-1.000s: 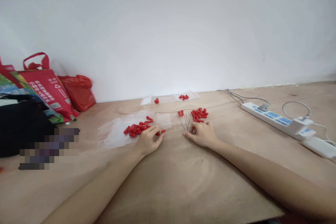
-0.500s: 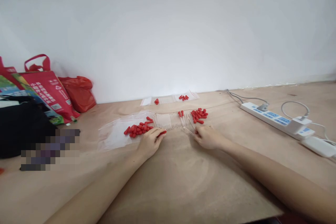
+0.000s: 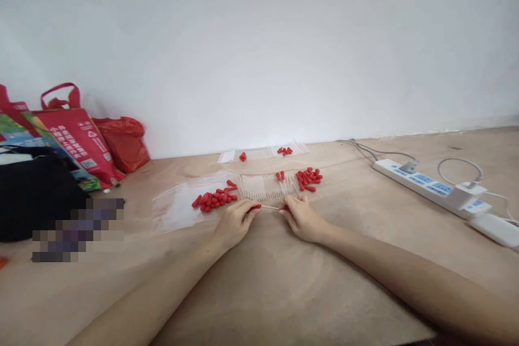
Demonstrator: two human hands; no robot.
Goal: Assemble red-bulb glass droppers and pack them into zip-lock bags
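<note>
Your wooden worktop (image 3: pixel 284 292) holds a plastic bag (image 3: pixel 172 211), a row of clear tubes (image 3: pixel 263 186) with red caps (image 3: pixel 213 200) heaped at both ends, a power strip (image 3: pixel 421 183) on your right and red bags (image 3: pixel 81 138) on your left.

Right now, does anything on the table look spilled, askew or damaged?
Nothing stands out. Red caps lie in loose heaps either side of the row of clear tubes, all on the table. The left hand pinches one cap, the right hand one tube.

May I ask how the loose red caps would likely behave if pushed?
The red caps look small and rounded, so they would probably roll or scatter. Heaped loosely, they seem light. The left hand pinches one, so gripping looks easy.
</note>
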